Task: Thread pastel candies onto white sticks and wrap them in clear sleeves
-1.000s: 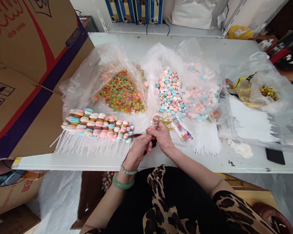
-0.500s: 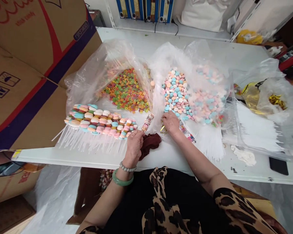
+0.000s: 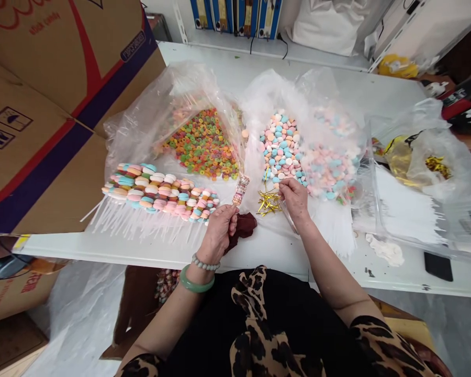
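Observation:
My left hand (image 3: 221,226) pinches the lower end of a wrapped candy stick (image 3: 240,190), which stands upright above the fingers. To its right, my right hand (image 3: 294,199) is closed, its fingertips pressed together beside a small pile of gold twist ties (image 3: 268,202); what it holds is too small to name. A dark red cloth (image 3: 244,226) lies just right of my left hand. Rows of candy skewers (image 3: 160,192) on white sticks lie to the left. Behind the hands are ring candies (image 3: 204,144) and pastel candies (image 3: 281,144) in open plastic bags.
A large cardboard box (image 3: 55,115) stands at the left. On the right are a clear tray of white sticks (image 3: 408,209), a bag with gold ties (image 3: 437,166), a crumpled white tissue (image 3: 384,250) and a black phone (image 3: 438,266) near the table's edge.
My right hand has moved right, off the gold twist ties, which now show, and covers the printed wrappers. My left hand and the candy stick have shifted slightly right and up.

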Demonstrator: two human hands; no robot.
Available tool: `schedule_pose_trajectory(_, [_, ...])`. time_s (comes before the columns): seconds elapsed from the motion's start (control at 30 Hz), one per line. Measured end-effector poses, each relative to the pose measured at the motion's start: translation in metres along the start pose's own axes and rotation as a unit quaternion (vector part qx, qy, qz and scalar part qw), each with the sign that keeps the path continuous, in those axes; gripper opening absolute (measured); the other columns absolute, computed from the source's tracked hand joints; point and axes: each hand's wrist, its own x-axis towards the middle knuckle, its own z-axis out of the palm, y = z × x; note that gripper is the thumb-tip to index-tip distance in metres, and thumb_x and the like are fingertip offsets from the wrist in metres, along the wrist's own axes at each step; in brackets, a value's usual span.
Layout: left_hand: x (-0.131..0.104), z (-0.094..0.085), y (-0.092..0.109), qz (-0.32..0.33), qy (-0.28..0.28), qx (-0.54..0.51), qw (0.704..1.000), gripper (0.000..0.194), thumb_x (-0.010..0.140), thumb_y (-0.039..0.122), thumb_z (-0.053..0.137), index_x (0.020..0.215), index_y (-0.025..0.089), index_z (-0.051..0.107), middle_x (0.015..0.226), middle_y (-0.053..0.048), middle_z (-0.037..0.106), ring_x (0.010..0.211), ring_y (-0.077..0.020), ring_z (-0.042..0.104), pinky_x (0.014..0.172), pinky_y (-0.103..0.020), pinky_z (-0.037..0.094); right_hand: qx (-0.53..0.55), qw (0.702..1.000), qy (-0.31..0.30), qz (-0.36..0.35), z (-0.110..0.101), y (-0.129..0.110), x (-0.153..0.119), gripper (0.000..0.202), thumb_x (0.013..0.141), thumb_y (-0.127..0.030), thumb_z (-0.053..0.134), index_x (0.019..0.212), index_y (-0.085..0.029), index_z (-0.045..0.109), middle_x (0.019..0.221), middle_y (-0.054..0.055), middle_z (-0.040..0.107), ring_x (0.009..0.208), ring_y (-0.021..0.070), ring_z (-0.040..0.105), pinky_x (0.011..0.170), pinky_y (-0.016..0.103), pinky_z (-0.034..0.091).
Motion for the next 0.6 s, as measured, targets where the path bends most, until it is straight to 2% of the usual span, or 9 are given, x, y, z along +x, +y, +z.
schedule_pose_trajectory(0.07, [-0.001, -0.001, -0.001, 0.003, 0.003, 0.007, 1.000, 0.030, 0.063, 0.038, 0.076, 0.069, 0.016, 0.057, 0.050, 0.007, 0.048, 0.034, -0.0029, 0.034, 0.031, -0.017, 0.021, -0.157, 0.987, 0.007, -0.026, 0.005, 0.002, -0.001, 0.019, 0.084, -0.025, 0.049, 0.081, -0.022, 0.068, 0.080, 0.003, 0.065, 0.079, 0.0203, 0.059, 0.073, 0.032, 0.043])
schedule_pose_trajectory(0.13, [-0.001, -0.001, -0.002, 0.006, 0.005, 0.015, 1.000, 0.031, 0.062, 0.038, 0.077, 0.068, 0.016, 0.056, 0.051, 0.007, 0.049, 0.034, -0.0023, 0.033, 0.031, -0.016, 0.020, -0.286, 0.957, -0.016, -0.040, 0.015, 0.003, 0.003, 0.025, 0.087, -0.021, 0.046, 0.080, -0.022, 0.070, 0.089, 0.007, 0.067, 0.089, 0.0227, 0.059, 0.076, 0.033, 0.041])
schedule_pose_trajectory(0.23, [-0.001, 0.000, -0.003, 0.000, 0.019, 0.018, 1.000, 0.032, 0.061, 0.037, 0.077, 0.066, 0.016, 0.054, 0.050, 0.008, 0.048, 0.032, -0.0008, 0.029, 0.031, -0.015, 0.015, -0.389, 0.920, -0.036, -0.020, 0.033, 0.000, 0.016, 0.030, 0.092, -0.020, 0.041, 0.086, -0.019, 0.070, 0.096, 0.011, 0.066, 0.094, 0.0242, 0.058, 0.076, 0.033, 0.040])
schedule_pose_trajectory(0.43, [0.002, -0.005, -0.001, -0.002, 0.049, 0.006, 0.999, 0.034, 0.063, 0.041, 0.076, 0.067, 0.016, 0.054, 0.046, 0.010, 0.042, 0.031, -0.0003, 0.024, 0.032, -0.015, 0.012, -0.453, 0.891, 0.003, -0.002, 0.058, -0.010, 0.039, 0.033, 0.096, -0.026, 0.038, 0.110, -0.012, 0.064, 0.114, 0.017, 0.063, 0.101, 0.0269, 0.058, 0.080, 0.034, 0.041])
schedule_pose_trajectory(0.5, [0.004, -0.007, -0.001, 0.002, 0.046, -0.001, 0.999, 0.033, 0.063, 0.040, 0.077, 0.066, 0.016, 0.054, 0.047, 0.009, 0.043, 0.032, -0.0003, 0.025, 0.032, -0.015, 0.013, -0.456, 0.889, -0.019, 0.028, 0.062, -0.011, 0.045, 0.032, 0.094, -0.024, 0.040, 0.111, -0.011, 0.064, 0.114, 0.018, 0.063, 0.100, 0.0269, 0.060, 0.078, 0.034, 0.042])
schedule_pose_trajectory(0.6, [0.006, -0.010, -0.002, 0.001, 0.041, -0.008, 0.999, 0.032, 0.063, 0.039, 0.077, 0.066, 0.015, 0.055, 0.046, 0.010, 0.042, 0.032, -0.0001, 0.024, 0.033, -0.015, 0.012, -0.435, 0.897, -0.035, 0.070, 0.060, -0.009, 0.049, 0.029, 0.092, -0.020, 0.041, 0.102, -0.015, 0.068, 0.108, 0.016, 0.066, 0.095, 0.0243, 0.062, 0.075, 0.031, 0.042])
